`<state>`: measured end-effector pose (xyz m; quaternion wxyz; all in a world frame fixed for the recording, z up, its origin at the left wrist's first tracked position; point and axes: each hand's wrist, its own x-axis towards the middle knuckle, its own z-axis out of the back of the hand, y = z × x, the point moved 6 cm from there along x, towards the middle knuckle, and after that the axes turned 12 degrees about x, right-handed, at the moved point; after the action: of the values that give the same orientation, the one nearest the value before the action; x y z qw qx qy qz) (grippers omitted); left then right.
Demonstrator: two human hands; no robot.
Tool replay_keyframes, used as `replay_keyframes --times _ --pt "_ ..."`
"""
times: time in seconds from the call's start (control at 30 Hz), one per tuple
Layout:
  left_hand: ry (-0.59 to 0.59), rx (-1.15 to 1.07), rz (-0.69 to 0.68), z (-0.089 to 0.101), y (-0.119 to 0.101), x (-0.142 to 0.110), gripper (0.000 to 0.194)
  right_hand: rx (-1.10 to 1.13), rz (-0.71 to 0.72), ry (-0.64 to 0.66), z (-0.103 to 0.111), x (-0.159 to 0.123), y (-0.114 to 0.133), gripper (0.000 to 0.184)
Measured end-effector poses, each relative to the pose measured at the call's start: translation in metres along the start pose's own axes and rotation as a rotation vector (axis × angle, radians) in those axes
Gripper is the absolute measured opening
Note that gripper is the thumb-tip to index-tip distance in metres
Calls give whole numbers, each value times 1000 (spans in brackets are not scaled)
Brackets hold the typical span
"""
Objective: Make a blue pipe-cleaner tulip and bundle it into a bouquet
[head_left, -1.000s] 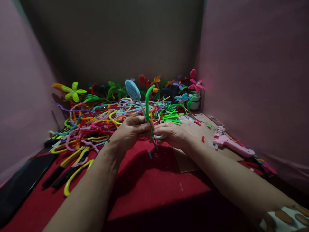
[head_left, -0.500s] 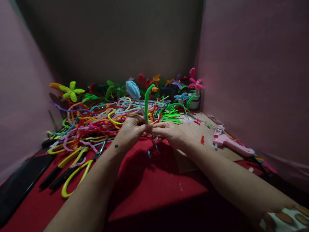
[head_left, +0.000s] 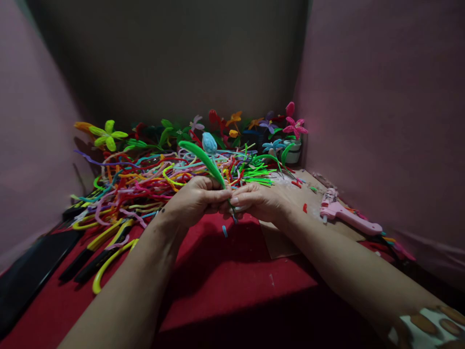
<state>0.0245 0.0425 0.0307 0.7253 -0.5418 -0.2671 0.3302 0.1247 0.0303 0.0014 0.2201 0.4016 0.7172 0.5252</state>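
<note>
Between my two hands stands a pipe-cleaner tulip (head_left: 209, 143) with a light blue bloom and a thin stem. A long green pipe-cleaner leaf (head_left: 203, 159) leans left against the stem. My left hand (head_left: 202, 196) pinches leaf and stem together between thumb and fingers. My right hand (head_left: 256, 198) meets it at the same spot, its fingertips closed on the lower stem just below the leaf's base. The stem's lower end shows only slightly under the fingers. A short blue pipe-cleaner scrap (head_left: 224, 231) lies on the red cloth (head_left: 247, 276) below.
Loose multicoloured pipe cleaners (head_left: 134, 182) heap behind my hands, with finished flowers (head_left: 108, 135) along the back wall. Pliers (head_left: 98, 249) and yellow-handled scissors (head_left: 103, 271) lie at left, near a black flat object (head_left: 36, 276). A pink glue gun (head_left: 348, 218) rests on cardboard (head_left: 281, 242) at right.
The leaf has swung from nearly upright to leaning left, crossing in front of the tulip's stem. The bloom has turned and moved slightly right and down. Both hands have shifted a little.
</note>
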Motion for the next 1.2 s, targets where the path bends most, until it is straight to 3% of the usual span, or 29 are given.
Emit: replay_keyframes --times 0.2,0.43,0.6,0.77,0.93,1.07,1.2 --pt "-114 -66 -4 5 1 5 20 13 108 -171 8 2 2 17" --pt "-278 71 41 9 0 3 21 -233 193 -277 9 0 8 19" --pt "-194 116 106 11 2 3 29 -301 156 -172 -1 -2 13 24" --pt "-2 25 83 7 3 1 25 -239 86 -57 -3 -2 10 20" --pt "75 -52 90 2 4 -1 23 -174 61 20 -3 0 3 20" --pt "51 -28 40 3 4 1 21 -174 110 -12 -1 0 4 20" --pt "-28 -22 -26 9 5 5 21 -256 230 -136 3 -1 12 17"
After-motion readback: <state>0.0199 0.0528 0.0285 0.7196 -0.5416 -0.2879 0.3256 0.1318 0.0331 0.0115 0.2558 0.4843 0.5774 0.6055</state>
